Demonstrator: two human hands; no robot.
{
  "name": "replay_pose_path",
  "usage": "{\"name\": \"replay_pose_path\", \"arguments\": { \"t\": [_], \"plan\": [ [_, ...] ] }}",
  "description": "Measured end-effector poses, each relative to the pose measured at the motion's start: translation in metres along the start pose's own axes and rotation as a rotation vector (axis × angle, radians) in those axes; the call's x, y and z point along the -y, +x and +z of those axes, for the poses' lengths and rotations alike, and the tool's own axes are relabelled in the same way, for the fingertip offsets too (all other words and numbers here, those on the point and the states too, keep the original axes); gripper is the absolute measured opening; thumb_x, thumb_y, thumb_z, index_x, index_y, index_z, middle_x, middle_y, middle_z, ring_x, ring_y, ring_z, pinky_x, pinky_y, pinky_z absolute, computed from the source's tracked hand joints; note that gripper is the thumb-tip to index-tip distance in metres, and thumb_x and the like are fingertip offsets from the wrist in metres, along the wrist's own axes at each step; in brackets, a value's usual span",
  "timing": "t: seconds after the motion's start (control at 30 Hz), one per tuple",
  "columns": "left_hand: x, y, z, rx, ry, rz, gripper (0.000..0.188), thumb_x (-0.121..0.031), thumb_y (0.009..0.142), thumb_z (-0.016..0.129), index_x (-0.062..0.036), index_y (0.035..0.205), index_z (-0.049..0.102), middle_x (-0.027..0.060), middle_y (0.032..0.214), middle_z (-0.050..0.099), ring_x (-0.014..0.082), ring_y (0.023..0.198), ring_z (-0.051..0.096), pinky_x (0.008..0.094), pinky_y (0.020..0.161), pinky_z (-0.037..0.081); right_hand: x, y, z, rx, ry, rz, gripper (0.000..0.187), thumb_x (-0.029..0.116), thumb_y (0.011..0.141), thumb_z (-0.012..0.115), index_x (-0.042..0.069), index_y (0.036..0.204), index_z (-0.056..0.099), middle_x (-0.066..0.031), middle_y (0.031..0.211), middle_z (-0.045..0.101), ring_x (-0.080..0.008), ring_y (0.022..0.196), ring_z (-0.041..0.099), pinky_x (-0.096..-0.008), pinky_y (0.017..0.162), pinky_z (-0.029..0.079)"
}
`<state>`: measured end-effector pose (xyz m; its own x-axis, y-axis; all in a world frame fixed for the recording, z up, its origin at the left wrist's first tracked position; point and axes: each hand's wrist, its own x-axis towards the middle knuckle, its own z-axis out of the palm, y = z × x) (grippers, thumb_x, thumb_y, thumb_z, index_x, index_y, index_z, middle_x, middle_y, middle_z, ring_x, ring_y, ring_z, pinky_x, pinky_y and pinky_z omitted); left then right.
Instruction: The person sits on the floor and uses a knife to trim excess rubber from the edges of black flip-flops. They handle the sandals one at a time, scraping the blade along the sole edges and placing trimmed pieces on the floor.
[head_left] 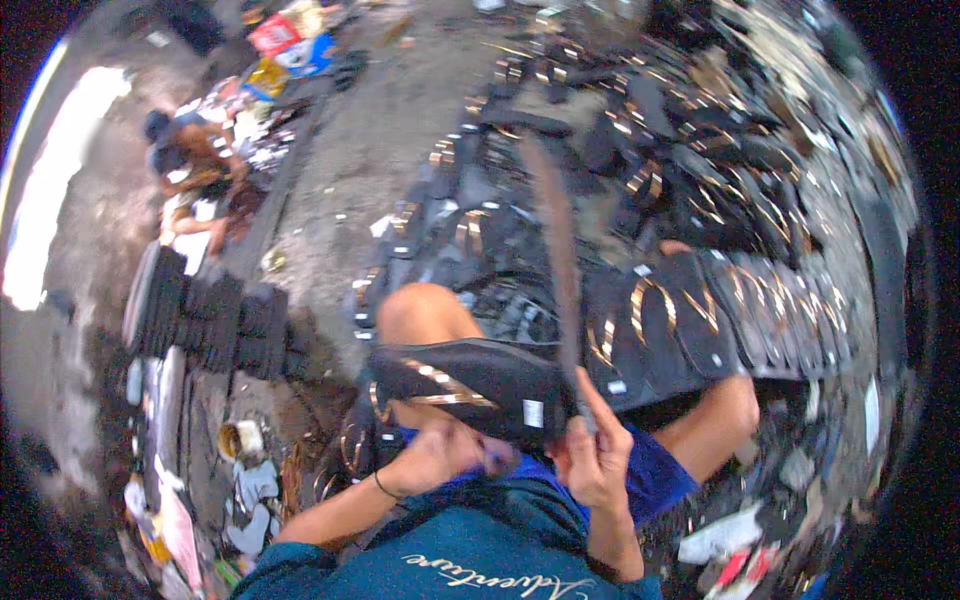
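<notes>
A black sandal with gold straps (470,385) lies flat over my lap, its sole facing me. My left hand (440,455) grips it from below at the near edge. My right hand (595,455) holds the handle end of a long thin blade or tool (560,270) that rises upward past the sandal's right end, blurred by motion. My bare knees (425,312) stick out on either side, above blue shorts (655,475).
Many black sandals with gold straps (700,310) lie in rows and heaps ahead and to the right. A stack of black soles (215,320) stands at left. Another person (195,160) sits at the far left. Scraps and a small tin (240,440) litter the ground.
</notes>
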<state>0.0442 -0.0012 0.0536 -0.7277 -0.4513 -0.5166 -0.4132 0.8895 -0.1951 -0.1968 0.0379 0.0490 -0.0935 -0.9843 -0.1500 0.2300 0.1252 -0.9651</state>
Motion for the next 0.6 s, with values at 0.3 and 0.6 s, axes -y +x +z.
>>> {"name": "replay_pose_path", "arguments": {
  "t": [0.3, 0.6],
  "plan": [
    [-0.008, 0.112, -0.065, 0.938, 3.077, 0.365, 0.039, -0.040, 0.094, 0.065, -0.0091, 0.118, 0.062, 0.0057, 0.110, 0.070, 0.0223, 0.099, 0.068, 0.0391, 0.091, 0.056, -0.013, -0.045, -0.027, -0.299, -0.296, -0.113, 0.034, 0.010, 0.091, 0.067, 0.003, 0.125, 0.063, -0.0093, 0.090, 0.071, -0.0131, 0.063, 0.060, -0.0274, 0.061, 0.051],
    [-0.036, 0.070, 0.006, 0.831, 3.146, 0.787, 0.020, -0.019, 0.096, 0.064, -0.0048, 0.110, 0.063, 0.0078, 0.101, 0.070, 0.0220, 0.089, 0.070, 0.0371, 0.077, 0.061, -0.011, -0.091, -0.029, -0.160, -0.579, 0.114, 0.027, 0.017, 0.087, 0.072, 0.004, 0.111, 0.070, -0.0121, 0.088, 0.071, -0.0226, 0.071, 0.069, -0.0335, 0.064, 0.057]
  ]
}}
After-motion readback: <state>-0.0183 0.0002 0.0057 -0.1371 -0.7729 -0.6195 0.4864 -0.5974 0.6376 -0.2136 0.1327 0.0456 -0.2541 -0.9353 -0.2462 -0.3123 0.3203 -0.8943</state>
